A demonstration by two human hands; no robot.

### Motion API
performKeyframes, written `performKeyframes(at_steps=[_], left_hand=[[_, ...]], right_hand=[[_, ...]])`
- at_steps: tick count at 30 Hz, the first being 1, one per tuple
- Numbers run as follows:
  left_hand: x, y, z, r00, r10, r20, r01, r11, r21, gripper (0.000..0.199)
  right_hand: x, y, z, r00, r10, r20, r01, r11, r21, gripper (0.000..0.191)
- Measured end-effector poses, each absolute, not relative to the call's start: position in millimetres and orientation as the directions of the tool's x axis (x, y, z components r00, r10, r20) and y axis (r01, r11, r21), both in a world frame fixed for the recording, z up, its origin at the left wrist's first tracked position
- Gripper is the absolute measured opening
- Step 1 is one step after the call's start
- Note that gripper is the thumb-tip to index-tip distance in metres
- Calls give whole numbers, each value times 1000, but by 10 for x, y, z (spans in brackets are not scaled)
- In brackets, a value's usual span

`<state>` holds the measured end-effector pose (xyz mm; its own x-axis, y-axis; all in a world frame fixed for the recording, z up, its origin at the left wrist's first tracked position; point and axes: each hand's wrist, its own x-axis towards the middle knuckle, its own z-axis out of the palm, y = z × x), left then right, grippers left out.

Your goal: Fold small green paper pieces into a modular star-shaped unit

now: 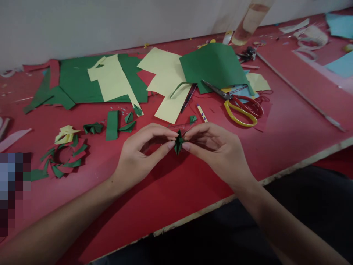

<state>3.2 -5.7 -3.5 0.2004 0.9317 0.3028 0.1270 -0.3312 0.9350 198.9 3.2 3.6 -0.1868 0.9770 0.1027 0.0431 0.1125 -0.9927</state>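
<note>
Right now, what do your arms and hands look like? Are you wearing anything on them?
The left forearm and right forearm are bare, with no sleeves in view. The left hand and right hand have no gloves, and I can see no rings, watch or bracelet. One small dark spot shows near the left wrist.

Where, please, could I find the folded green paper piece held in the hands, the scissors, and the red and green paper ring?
Folded green paper piece (179,142): head view, on its middle.
Scissors (226,96): head view, near the pivot.
Paper ring (66,168): head view, on its lower band.
</note>
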Motion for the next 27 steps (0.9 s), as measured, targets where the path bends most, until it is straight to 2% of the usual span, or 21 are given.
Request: performKeyframes(at_steps=[19, 27], left_hand=[[37, -46, -25, 193, 949, 251, 81, -270, 959, 24], [48, -66, -32, 179, 958, 223, 38, -233, 972, 26]], right_hand=[[2000, 47, -5, -207, 975, 86, 14, 90, -996, 19], [1973, 22, 0, -161, 982, 100, 5, 102, -995, 19]])
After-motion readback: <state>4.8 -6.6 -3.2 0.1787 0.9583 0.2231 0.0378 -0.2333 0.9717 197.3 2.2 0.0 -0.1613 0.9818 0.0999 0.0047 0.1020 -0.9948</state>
